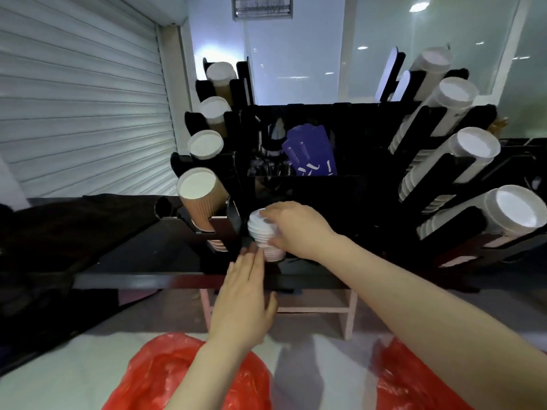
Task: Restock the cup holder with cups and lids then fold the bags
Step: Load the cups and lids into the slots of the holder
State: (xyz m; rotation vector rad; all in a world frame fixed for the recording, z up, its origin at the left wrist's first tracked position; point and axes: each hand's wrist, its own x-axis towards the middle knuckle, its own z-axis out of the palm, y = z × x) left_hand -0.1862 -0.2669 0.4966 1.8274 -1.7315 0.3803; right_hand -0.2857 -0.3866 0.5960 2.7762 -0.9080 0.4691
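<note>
Over red bags (189, 377), right hand (299, 229) grips lids (259, 229); left hand (245, 294) flat.

The right grip (299, 229) reaches in from the lower right on a bare, outstretched forearm, fingers and thumb curled round a stack of lids (258, 229). The left grip (247, 294) stretches forward just below it, fingers straight together, tips blurred.

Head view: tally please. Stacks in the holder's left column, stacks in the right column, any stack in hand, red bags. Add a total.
Left-column stacks: 4
Right-column white stacks: 4
White stack gripped by right hand: 1
Red bags: 2
Total: 11
</note>
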